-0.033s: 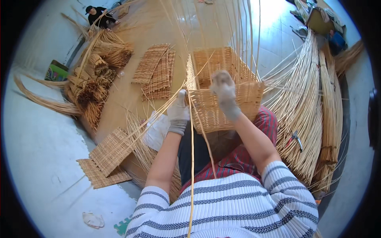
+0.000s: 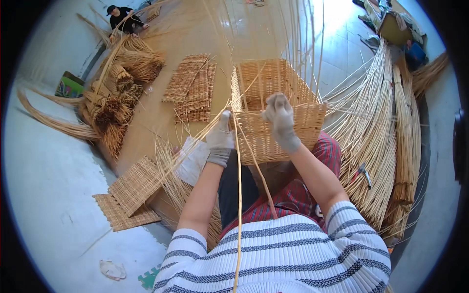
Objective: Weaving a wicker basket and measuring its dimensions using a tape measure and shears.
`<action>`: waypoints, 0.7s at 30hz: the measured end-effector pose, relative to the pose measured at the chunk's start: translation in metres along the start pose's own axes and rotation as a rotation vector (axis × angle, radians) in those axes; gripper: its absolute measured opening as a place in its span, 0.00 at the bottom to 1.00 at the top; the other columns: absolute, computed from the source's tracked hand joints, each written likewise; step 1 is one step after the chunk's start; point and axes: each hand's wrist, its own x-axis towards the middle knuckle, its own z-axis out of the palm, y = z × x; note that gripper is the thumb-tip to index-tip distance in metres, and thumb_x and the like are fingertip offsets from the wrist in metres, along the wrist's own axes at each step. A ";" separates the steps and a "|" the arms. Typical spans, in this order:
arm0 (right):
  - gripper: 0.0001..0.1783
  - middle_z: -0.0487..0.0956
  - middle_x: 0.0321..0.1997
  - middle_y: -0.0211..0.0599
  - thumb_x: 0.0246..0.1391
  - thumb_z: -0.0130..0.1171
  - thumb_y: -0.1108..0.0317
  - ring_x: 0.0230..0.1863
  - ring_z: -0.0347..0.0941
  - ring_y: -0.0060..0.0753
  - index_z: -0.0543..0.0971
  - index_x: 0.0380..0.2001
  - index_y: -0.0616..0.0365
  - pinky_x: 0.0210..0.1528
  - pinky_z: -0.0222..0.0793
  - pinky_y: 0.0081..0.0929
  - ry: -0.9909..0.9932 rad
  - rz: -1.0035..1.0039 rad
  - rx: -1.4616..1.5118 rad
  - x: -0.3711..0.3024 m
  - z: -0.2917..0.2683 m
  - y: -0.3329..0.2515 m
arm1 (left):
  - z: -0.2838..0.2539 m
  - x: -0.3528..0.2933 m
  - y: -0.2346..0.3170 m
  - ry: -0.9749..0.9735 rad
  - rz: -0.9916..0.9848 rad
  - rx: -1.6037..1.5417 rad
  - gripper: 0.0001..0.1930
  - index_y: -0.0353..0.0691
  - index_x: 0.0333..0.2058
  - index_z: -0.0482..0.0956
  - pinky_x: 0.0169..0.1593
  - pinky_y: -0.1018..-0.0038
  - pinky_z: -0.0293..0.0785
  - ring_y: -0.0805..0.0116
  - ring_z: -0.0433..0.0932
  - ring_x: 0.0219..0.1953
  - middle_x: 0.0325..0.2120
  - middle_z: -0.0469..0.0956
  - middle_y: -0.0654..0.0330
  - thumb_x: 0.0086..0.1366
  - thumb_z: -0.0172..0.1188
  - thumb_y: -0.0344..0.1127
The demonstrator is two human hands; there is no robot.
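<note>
A square-cornered woven wicker basket [image 2: 254, 141] sits before me, with tall upright rods [image 2: 312, 53] rising from its walls. My left hand [image 2: 221, 136], in a pale glove, is closed around the rods at the near left corner. From this corner thin rods [image 2: 239, 195] run toward my chest, and others slant off to the lower left. My right hand [image 2: 281, 119], also gloved, is closed in a fist at the top edge of the near wall. Whatever its fingers hold is hidden.
Flat woven panels [image 2: 188, 85] lie on the floor ahead, and two more panels [image 2: 134, 188] lie at left. Bundled rods [image 2: 115, 97] are heaped at far left. Long pale rods [image 2: 369, 146] fan out at right, with red-handled pruning shears [image 2: 362, 173] on them. A person [image 2: 122, 19] sits far left.
My right hand has shifted slightly down and to the right along the near wall's edge. My left hand stays at the corner, and the rods by my chest have swung slightly right.
</note>
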 end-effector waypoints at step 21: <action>0.32 0.80 0.38 0.39 0.66 0.49 0.79 0.37 0.79 0.28 0.58 0.71 0.51 0.44 0.77 0.30 0.149 -0.467 -0.749 0.000 -0.027 -0.077 | 0.026 -0.019 0.141 -0.353 0.175 0.738 0.41 0.61 0.70 0.62 0.43 0.57 0.81 0.50 0.82 0.41 0.62 0.66 0.41 0.59 0.64 0.31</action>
